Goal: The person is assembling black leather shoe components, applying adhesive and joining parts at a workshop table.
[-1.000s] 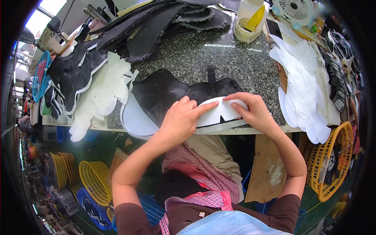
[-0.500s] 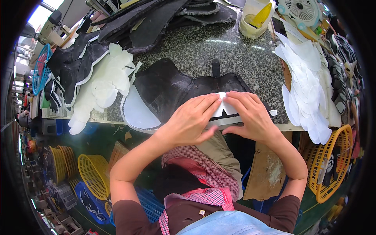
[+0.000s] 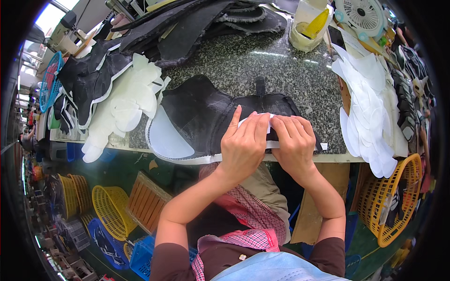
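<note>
A flat black shoe upper (image 3: pixel 192 100) with a white edge lies along the near side of the granite tabletop. A translucent white curved piece (image 3: pixel 171 136) rests on its left end. On its right part is a small white piece (image 3: pixel 270 125), mostly hidden under my fingers. My left hand (image 3: pixel 246 145) is closed over this piece from the left, its little finger sticking out. My right hand (image 3: pixel 296 140) closes on its right side, fingers bunched and touching the left hand's fingertips. Both thumbs are hidden.
White cut pieces lie in a left pile (image 3: pixel 124 103) and a right pile (image 3: pixel 368 107). Black parts (image 3: pixel 187 37) are stacked at the back, near a pale container (image 3: pixel 304 40) with a yellow tool and a small fan (image 3: pixel 361 18). A yellow basket (image 3: pixel 391 199) stands at the right.
My hands have gone from lying flatter, thumbs apart, to bunched fingers around the white piece. The left wrist and forearm have swung inward to the right.
</note>
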The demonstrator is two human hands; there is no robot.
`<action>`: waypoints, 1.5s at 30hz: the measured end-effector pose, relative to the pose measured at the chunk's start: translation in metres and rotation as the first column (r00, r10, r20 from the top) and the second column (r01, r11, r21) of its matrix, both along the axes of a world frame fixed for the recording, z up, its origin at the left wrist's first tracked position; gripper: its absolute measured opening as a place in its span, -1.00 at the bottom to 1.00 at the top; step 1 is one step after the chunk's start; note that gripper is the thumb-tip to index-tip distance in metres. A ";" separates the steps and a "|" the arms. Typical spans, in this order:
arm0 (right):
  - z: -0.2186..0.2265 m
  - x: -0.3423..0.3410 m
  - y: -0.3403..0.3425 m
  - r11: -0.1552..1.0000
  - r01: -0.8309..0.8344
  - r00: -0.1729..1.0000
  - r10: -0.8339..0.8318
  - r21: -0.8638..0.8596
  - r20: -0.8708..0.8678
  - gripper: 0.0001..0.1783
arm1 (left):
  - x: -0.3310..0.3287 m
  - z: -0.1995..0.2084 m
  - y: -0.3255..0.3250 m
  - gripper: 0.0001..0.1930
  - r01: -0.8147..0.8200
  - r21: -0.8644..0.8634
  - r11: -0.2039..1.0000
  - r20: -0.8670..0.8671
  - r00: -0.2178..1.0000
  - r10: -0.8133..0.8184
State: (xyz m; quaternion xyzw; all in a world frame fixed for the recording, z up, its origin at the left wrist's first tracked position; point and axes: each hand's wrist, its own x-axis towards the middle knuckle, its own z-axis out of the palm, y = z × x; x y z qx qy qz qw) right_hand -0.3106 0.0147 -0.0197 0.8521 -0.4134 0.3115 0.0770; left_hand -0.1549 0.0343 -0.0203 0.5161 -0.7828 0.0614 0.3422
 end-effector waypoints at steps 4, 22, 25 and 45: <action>-0.005 0.001 0.002 1.000 0.022 0.998 -0.022 -0.007 0.050 -0.72 | 0.002 -0.013 -0.002 -0.74 -0.004 -0.060 0.998 -0.025 1.000 0.003; 0.010 -0.029 -0.007 0.954 -0.297 0.924 0.276 -0.041 -0.266 -0.77 | 0.039 -0.007 -0.003 -0.69 0.419 -0.056 0.906 0.393 0.844 -0.365; 0.020 -0.037 -0.008 0.955 -0.297 0.922 0.285 -0.006 -0.261 -0.75 | 0.041 -0.008 -0.005 -0.69 0.435 -0.066 0.898 0.407 0.833 -0.373; 0.063 -0.085 -0.060 0.381 -0.445 0.895 0.158 0.810 0.418 -0.50 | 0.051 0.034 -0.013 -0.53 0.449 0.346 0.824 0.497 0.657 -0.567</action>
